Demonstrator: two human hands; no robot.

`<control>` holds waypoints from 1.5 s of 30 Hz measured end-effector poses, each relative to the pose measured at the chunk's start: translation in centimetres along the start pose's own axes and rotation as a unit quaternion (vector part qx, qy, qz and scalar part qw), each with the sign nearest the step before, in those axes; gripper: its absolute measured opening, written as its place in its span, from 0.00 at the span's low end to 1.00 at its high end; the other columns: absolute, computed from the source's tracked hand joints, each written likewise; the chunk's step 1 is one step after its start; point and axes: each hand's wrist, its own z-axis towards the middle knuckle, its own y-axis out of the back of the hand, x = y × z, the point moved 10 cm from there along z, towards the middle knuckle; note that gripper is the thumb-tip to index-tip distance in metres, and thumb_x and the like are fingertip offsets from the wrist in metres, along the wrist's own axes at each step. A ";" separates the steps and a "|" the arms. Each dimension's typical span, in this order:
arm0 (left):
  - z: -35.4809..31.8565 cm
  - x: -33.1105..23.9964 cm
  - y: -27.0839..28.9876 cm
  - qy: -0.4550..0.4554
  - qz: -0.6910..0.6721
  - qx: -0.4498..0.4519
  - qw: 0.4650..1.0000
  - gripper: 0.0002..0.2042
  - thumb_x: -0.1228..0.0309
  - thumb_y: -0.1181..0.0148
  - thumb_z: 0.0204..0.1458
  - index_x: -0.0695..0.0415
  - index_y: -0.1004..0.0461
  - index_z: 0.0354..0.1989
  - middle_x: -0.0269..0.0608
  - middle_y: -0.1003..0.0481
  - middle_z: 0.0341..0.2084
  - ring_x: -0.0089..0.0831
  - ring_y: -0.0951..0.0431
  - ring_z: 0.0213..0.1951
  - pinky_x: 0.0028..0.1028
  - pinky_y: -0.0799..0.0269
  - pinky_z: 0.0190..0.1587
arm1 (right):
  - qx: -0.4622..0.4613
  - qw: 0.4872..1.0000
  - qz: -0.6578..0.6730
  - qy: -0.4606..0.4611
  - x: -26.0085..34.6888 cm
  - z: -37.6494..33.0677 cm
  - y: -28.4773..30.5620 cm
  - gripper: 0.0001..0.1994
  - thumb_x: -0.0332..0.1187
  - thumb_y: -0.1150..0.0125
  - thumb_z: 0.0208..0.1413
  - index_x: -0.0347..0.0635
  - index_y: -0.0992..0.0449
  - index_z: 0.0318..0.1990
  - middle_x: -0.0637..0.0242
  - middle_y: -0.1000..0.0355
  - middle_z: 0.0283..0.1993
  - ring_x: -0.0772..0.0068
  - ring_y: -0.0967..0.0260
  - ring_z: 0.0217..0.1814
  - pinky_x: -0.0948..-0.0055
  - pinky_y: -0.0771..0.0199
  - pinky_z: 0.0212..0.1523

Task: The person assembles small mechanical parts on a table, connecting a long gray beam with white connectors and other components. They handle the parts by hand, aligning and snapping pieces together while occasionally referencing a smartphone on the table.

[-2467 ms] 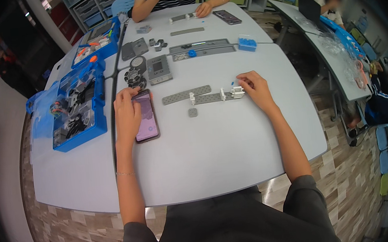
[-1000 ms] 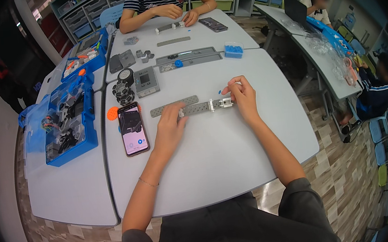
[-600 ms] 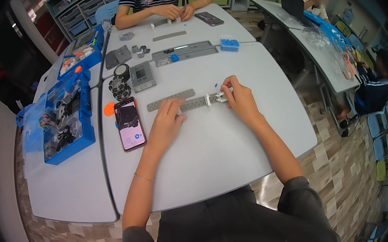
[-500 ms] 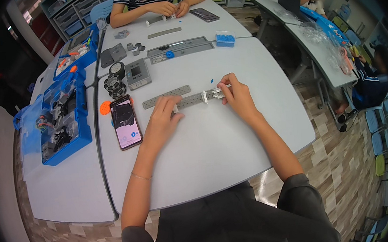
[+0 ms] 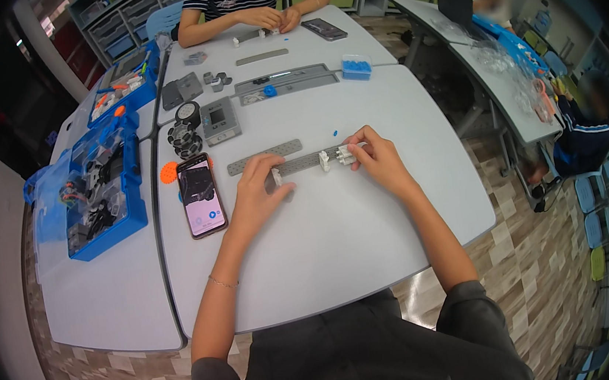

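Note:
A grey perforated building beam (image 5: 303,163) spans the gap between my two hands above the white table. Around the beam's left end curl the fingers of my left hand (image 5: 260,189), beside a small white connector (image 5: 278,177). My right hand (image 5: 377,158) pinches a white connector piece (image 5: 345,156) at the other end. A further white connector (image 5: 324,161) sits on the beam just left of that. Behind lies a second grey beam (image 5: 278,150), partly covered by my left hand. A tiny blue pin (image 5: 336,133) rests past my right fingertips.
At left are a phone (image 5: 201,197), a black-and-grey wheel (image 5: 184,139), a grey controller block (image 5: 220,119) and a blue parts case (image 5: 105,188). Farther back stand a grey tray (image 5: 300,80) and a clear box of blue pins (image 5: 356,67). Across the table a person's hands (image 5: 278,21) handle parts.
The beam has turned a little, so its white connectors show from another side. Both hands keep their grip almost in place, and the whole view has shifted slightly.

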 end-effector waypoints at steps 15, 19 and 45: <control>-1.4 0.1 -0.1 0.109 0.058 0.026 0.992 0.34 0.69 0.22 0.46 0.59 0.31 0.63 0.46 0.28 0.54 0.44 0.27 0.54 0.38 0.27 0.59 | 0.085 0.991 -0.090 -0.045 0.4 -0.6 1.7 0.06 0.29 0.33 0.63 0.40 0.26 0.39 0.68 0.21 0.33 0.80 0.25 0.29 0.78 0.31 0.32; -1.0 0.0 1.2 0.093 0.113 0.035 0.989 0.30 0.72 0.24 0.48 0.60 0.30 0.61 0.45 0.27 0.50 0.40 0.25 0.49 0.36 0.25 0.54 | 0.090 0.990 -0.105 -0.013 1.0 -1.2 2.3 0.05 0.29 0.33 0.62 0.39 0.24 0.38 0.65 0.23 0.28 0.78 0.25 0.28 0.74 0.29 0.32; -1.8 -4.9 -0.9 -0.044 0.067 -0.014 0.997 0.11 0.71 0.32 0.57 0.61 0.19 0.46 0.40 0.24 0.40 0.40 0.29 0.45 0.35 0.28 0.48 | 0.128 0.989 -0.061 0.040 2.5 -0.7 -0.6 0.06 0.30 0.39 0.67 0.37 0.27 0.41 0.61 0.20 0.41 0.67 0.23 0.41 0.67 0.24 0.48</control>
